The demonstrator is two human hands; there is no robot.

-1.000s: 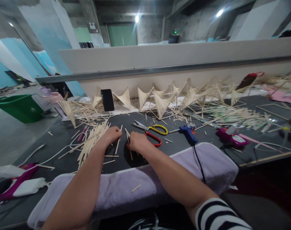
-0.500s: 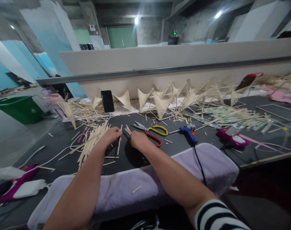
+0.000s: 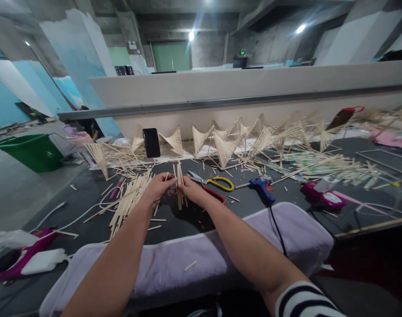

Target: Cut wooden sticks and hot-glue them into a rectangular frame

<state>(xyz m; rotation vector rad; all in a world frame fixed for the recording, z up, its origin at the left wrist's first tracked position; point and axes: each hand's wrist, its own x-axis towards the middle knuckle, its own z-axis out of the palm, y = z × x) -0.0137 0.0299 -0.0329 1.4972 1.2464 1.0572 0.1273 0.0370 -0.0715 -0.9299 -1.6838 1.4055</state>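
Observation:
Thin wooden sticks [image 3: 180,200] stand nearly upright in a small bundle, and my right hand [image 3: 191,190] is closed round them. My left hand [image 3: 160,187] pinches another wooden stick [image 3: 156,208], tilted, close beside the bundle. Its fingertips come near the bundle; whether they touch it I cannot tell. Left of that hand lies a loose pile of sticks [image 3: 130,200]. Right behind my right hand are scissors with one yellow handle [image 3: 225,182] and one red handle, partly hidden by the hand. A blue glue gun [image 3: 262,190] lies further right.
Fan-shaped stick structures [image 3: 225,147] stand along the back panel, with a black phone [image 3: 151,143] upright at their left. A lilac plush cover [image 3: 187,268] lies over the table's front edge. White cables [image 3: 88,207] and a magenta device [image 3: 324,196] lie on either side. A green bin [image 3: 31,153] stands left.
My two hands have come closer together. The bundle in my right hand has turned from slanting to nearly upright and shows more fully. The view has shifted slightly.

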